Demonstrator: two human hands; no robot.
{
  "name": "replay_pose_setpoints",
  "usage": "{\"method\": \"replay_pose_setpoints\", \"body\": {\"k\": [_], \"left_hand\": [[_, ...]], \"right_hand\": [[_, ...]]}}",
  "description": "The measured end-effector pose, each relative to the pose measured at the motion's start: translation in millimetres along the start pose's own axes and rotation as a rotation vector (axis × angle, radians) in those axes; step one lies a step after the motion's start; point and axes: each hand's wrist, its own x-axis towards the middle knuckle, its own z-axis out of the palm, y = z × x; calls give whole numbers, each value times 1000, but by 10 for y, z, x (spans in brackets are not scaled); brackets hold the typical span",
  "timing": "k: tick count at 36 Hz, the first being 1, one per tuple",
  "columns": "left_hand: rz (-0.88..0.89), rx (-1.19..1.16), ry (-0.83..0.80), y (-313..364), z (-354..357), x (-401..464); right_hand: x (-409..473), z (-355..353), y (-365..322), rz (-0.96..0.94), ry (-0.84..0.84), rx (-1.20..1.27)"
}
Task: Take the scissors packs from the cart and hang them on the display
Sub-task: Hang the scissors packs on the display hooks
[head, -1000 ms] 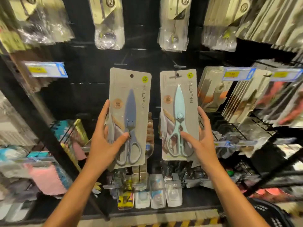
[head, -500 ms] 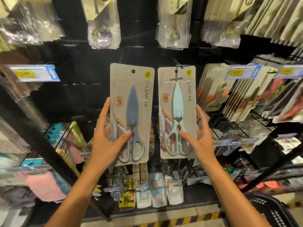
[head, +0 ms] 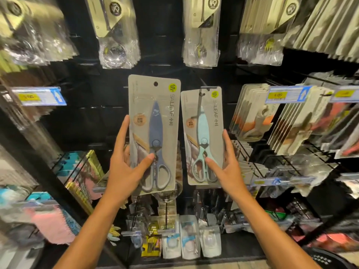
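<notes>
Grey card, left: my left hand (head: 124,171) grips the grey cardboard pack holding the dark blue scissors (head: 154,133), thumb across the front near the pivot, fingers curled behind the card's left edge.
Grey card, right: my right hand (head: 225,167) holds the matching grey pack with the pale mint scissors (head: 202,136), thumb on the handles, fingers up along the right edge.
Long axis: both packs stand nearly upright, blade tips up, handles down by my palms.
Hook, right pack: the black wire display hook (head: 202,92) crosses the top of the mint pack at its hang hole; I judge it is on or almost on, though I cannot tell for certain.
Hole, left pack: the round hang hole (head: 155,83) is free, with nothing through it.
Which way: I cannot make out a hook behind the blue pack; the dark panel (head: 93,117) hides it.
Nearer hand: the right, so it should finish first; the left must then find a peg.
</notes>
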Motion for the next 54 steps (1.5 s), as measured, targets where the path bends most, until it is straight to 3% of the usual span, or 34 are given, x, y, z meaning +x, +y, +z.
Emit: {"method": "replay_pose_setpoints", "body": {"k": [5,13,35,45,54], "left_hand": [[22,25,30,24,4,60],[49,39,68,94,21,153],[92,67,84,176,53,231],[90,73,83,162,66,222],[73,60,53,94,193,206]], "right_hand": [[239,28,48,20,-39,-269],[805,140,357,2,-11,-434],[1684,296,633,142,-57,-555],[1217,217,541,16,116,-362],[427,390,-295,-175,-193,35]]}}
